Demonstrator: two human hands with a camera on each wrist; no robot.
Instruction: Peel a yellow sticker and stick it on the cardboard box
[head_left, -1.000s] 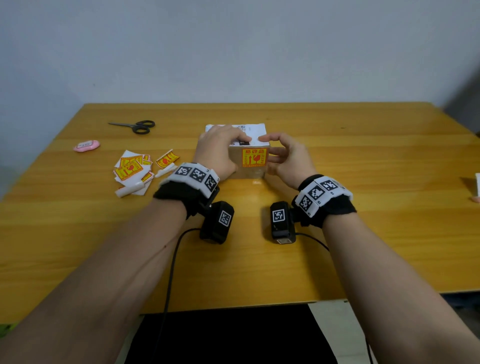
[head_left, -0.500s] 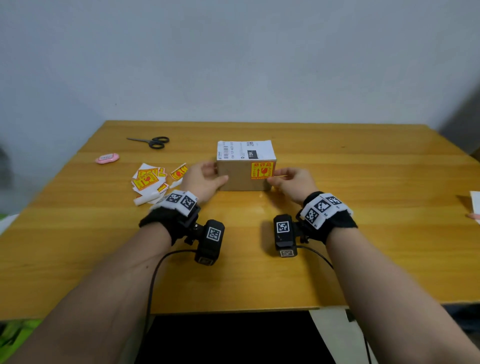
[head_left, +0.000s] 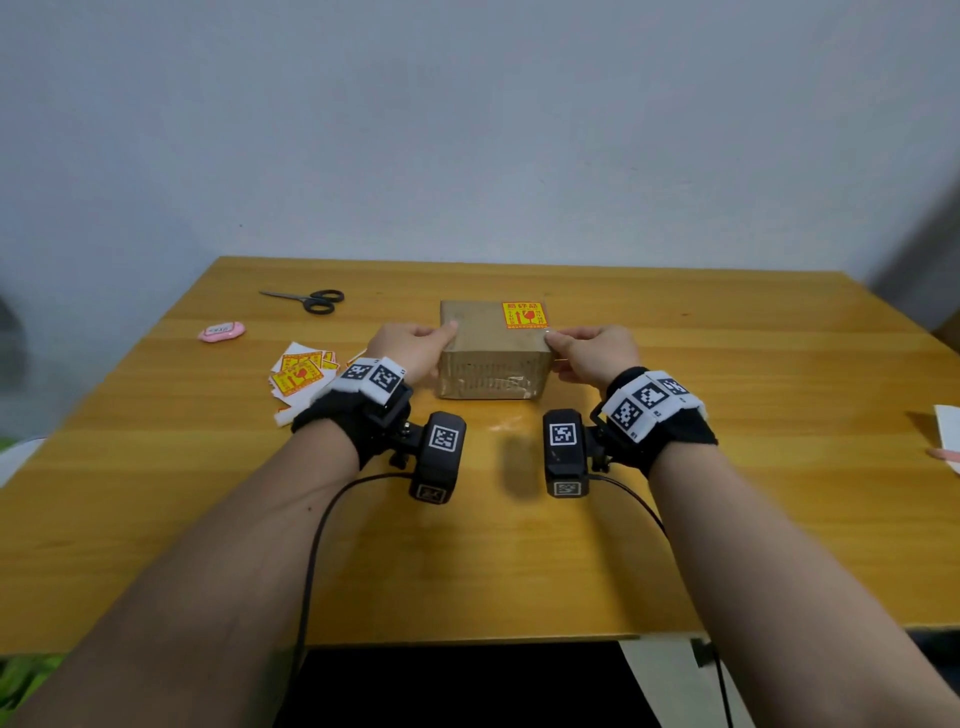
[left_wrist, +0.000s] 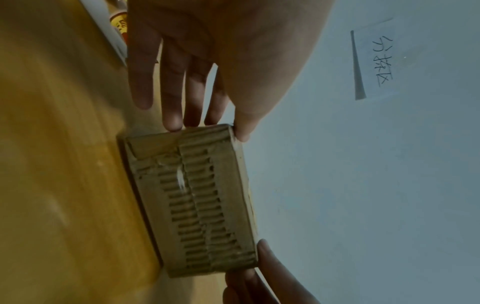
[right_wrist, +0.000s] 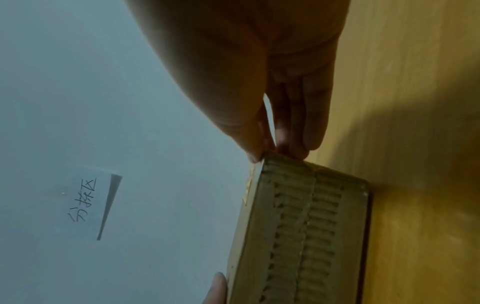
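The cardboard box (head_left: 493, 358) stands on the wooden table (head_left: 519, 545), its taped, ribbed face toward me. One yellow sticker (head_left: 524, 315) is stuck on its top face at the right. My left hand (head_left: 410, 351) holds the box's left end, thumb on the top edge. My right hand (head_left: 592, 353) holds the right end the same way. In the left wrist view the box (left_wrist: 197, 201) is met by the fingers (left_wrist: 172, 115) on its end. In the right wrist view the thumb and fingers of that hand (right_wrist: 275, 152) pinch the corner of the box (right_wrist: 306, 236).
A pile of yellow stickers on white backing (head_left: 301, 371) lies left of the box. Black scissors (head_left: 311, 300) and a pink oval object (head_left: 222, 331) sit at the back left. A white sheet (head_left: 948, 431) pokes in at the right edge. A handwritten note (left_wrist: 374, 59) hangs on the wall.
Both hands tipped the box away from me: the stickered face went from the front to the top, and the white shipping label is out of sight. The head view has lifted.
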